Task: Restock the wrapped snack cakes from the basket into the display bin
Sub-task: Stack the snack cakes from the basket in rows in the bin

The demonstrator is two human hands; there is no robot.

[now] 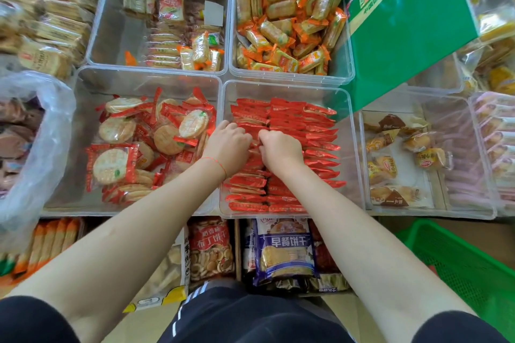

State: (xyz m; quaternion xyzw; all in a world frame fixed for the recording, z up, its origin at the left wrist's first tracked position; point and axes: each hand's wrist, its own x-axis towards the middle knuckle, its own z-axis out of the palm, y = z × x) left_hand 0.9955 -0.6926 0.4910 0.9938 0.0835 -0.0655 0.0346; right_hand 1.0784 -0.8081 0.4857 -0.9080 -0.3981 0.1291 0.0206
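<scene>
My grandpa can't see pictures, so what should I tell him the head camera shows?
Two bare hands, the left hand and right hand, reach side by side with curled fingers into neat rows of red-wrapped snack packs inside a clear plastic display bin. More clear bins of wrapped biscuits surround it, and a green plastic basket sits at lower right.

Two hands (255, 145), one green basket (462, 264), three red-packet rows (289, 120).

head view, steeply downward, close over bins (287, 86)
</scene>
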